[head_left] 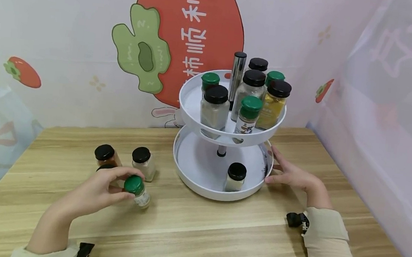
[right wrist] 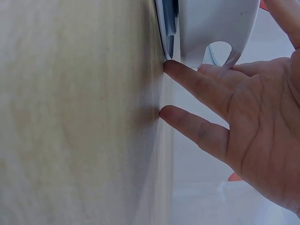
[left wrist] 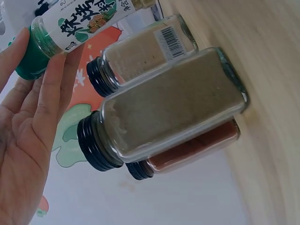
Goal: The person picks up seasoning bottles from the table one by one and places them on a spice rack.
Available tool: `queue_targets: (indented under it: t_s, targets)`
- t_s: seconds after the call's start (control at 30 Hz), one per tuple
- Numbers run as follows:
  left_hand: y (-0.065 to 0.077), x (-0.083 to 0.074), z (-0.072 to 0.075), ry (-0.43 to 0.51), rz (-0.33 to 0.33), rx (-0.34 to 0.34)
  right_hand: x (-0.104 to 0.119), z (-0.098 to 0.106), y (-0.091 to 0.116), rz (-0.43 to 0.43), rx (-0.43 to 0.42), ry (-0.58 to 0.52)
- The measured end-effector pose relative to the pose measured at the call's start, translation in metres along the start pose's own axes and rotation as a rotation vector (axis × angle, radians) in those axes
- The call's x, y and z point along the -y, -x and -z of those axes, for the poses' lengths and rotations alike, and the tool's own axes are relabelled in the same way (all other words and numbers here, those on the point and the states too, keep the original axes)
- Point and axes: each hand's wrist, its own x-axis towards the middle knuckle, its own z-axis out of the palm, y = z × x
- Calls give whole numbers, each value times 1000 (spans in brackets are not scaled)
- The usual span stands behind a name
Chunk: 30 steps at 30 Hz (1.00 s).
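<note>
My left hand (head_left: 99,192) pinches a small spice jar by its green cap (head_left: 134,184), thumb on one side and fingers on the other. In the left wrist view the spice jar's white label (left wrist: 84,21) with dark characters shows beyond the fingers. At the right of the two-tier white rack (head_left: 199,192), my right hand (head_left: 291,175) touches the lower tier's rim with spread fingers. The right wrist view shows this hand (right wrist: 248,112) with extended fingers against the white rim (right wrist: 220,23). A small black-capped jar (head_left: 236,178) stands on the lower tier.
Several black- and green-capped jars (head_left: 214,108) stand on the upper tier around a metal post (head_left: 237,75). Beside my left hand are a pale jar (head_left: 145,165), a reddish-brown jar (head_left: 108,156) and a greyish-brown jar (left wrist: 173,103). A printed cloth (head_left: 75,47) hangs behind the wooden table (head_left: 193,244).
</note>
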Motion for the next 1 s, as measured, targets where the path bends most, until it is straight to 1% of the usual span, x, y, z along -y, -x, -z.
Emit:
queue_targets:
  t_s: [0.13,0.3,0.63,0.7,1.0]
  targets:
    - [-5,-3,0,19,-17,8,1,2,0,3,1,6]
    - [-11,-6,-2,13,-22,11,1,4,0,-3,4,16]
    - [-30,-14,-8,-22,-25,1,0,2,0,-11,2,16]
    - [-34,-15,-9,-10,-28,0,0,1,0,-10,1,11]
    - [-54,-19,-20,43,-72,-60,-1,0,0,-6,-3,11]
